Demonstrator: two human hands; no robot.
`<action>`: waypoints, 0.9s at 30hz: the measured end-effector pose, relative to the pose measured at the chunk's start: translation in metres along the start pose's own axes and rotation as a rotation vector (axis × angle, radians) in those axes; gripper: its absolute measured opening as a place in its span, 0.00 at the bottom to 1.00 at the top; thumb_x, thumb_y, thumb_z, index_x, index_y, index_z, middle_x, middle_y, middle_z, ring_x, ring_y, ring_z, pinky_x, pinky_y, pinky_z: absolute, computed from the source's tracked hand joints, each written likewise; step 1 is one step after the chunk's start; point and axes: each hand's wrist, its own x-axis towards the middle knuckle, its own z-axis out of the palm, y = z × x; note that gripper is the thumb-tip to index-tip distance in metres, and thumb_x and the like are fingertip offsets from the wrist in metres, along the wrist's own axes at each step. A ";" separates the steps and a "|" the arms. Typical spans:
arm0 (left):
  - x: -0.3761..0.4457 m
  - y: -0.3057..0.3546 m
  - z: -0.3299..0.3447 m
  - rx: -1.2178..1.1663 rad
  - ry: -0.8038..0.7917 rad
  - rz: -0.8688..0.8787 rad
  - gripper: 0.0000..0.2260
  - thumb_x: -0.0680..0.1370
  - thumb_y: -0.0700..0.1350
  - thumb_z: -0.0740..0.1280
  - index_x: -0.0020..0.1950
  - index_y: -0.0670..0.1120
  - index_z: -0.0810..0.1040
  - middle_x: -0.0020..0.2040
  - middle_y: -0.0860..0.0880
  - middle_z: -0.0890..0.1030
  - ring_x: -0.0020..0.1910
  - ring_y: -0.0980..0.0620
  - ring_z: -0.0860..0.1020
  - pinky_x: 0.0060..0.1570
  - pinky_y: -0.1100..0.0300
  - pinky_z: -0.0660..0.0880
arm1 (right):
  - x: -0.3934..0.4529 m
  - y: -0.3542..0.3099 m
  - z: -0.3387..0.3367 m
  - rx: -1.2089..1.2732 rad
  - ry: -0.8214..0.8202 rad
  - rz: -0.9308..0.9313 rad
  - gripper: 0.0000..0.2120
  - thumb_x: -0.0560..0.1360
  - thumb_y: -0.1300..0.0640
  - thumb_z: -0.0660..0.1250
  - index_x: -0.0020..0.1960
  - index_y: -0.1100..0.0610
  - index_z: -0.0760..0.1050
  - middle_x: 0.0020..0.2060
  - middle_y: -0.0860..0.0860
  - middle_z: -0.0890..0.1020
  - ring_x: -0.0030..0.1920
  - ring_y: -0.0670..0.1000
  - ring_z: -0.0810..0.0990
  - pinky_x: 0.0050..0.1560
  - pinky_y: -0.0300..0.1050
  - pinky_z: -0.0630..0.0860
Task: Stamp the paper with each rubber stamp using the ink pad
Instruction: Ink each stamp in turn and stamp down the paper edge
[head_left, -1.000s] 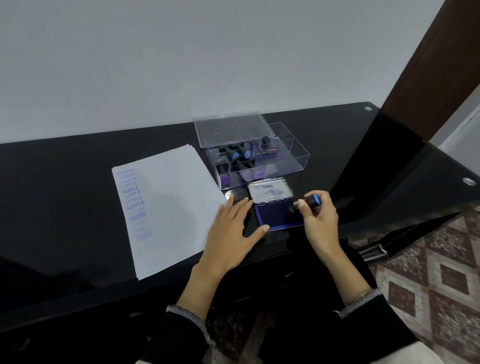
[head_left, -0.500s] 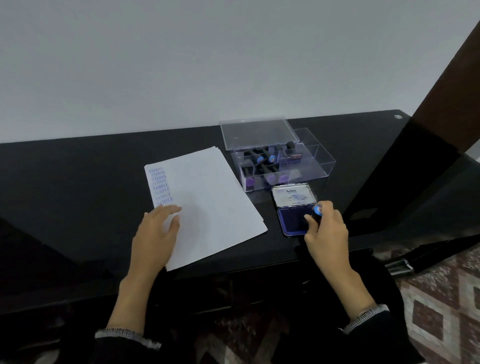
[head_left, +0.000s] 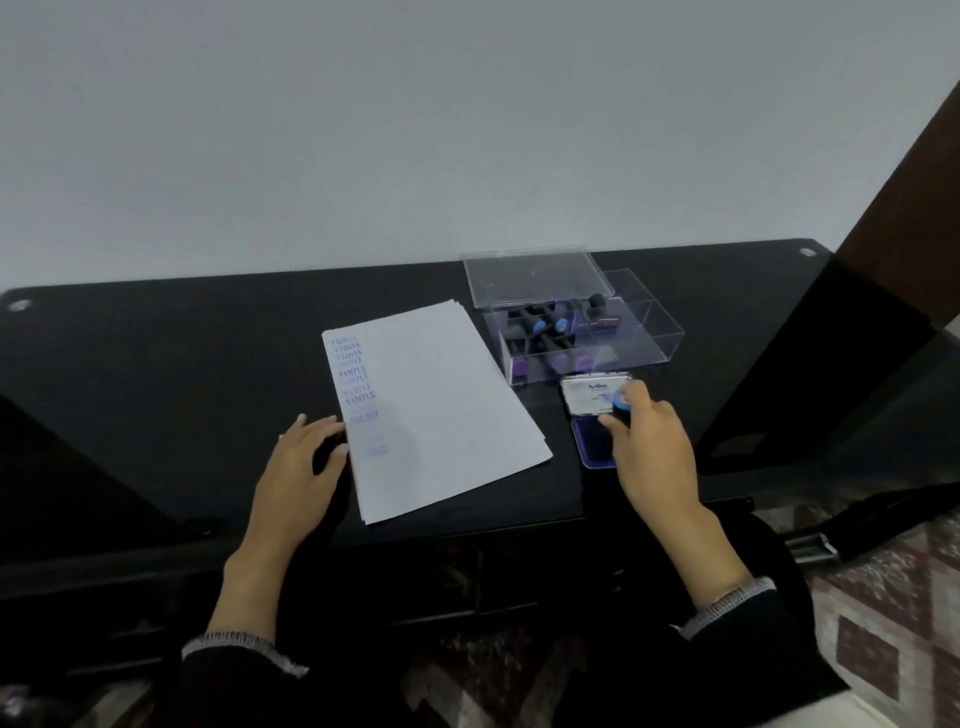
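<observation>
Paper (head_left: 441, 405) already carried a column of blue impressions down its left edge, so the task looked well under way, though more stamps (head_left: 545, 327) lay in the clear box (head_left: 644, 332) — whether used or not, I could not tell. The right hand (head_left: 657, 447) pinched a blue-capped stamp (head_left: 621, 408) upright on the open ink pad (head_left: 595, 444) — inking it, I judged. The left hand (head_left: 304, 467) rested with fingers relaxed, touching the sheet's left edge.
</observation>
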 end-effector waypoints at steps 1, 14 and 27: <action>-0.001 0.000 -0.001 -0.013 -0.006 0.004 0.14 0.80 0.51 0.63 0.66 0.52 0.75 0.70 0.56 0.72 0.76 0.56 0.57 0.72 0.47 0.59 | -0.002 -0.017 0.000 0.110 0.016 0.001 0.10 0.77 0.58 0.66 0.57 0.58 0.70 0.41 0.50 0.71 0.42 0.53 0.71 0.38 0.47 0.68; -0.003 -0.010 -0.003 0.093 -0.128 0.157 0.23 0.79 0.52 0.63 0.74 0.52 0.67 0.75 0.59 0.63 0.77 0.56 0.50 0.74 0.59 0.43 | -0.040 -0.150 0.096 0.664 -0.363 -0.125 0.16 0.80 0.61 0.61 0.65 0.52 0.64 0.55 0.51 0.77 0.53 0.48 0.77 0.51 0.29 0.70; 0.000 -0.015 0.004 0.094 -0.087 0.179 0.23 0.79 0.48 0.62 0.74 0.53 0.66 0.75 0.60 0.63 0.77 0.58 0.50 0.73 0.63 0.40 | -0.052 -0.153 0.127 0.539 -0.276 -0.263 0.12 0.78 0.63 0.62 0.61 0.56 0.69 0.52 0.48 0.76 0.51 0.44 0.75 0.49 0.25 0.69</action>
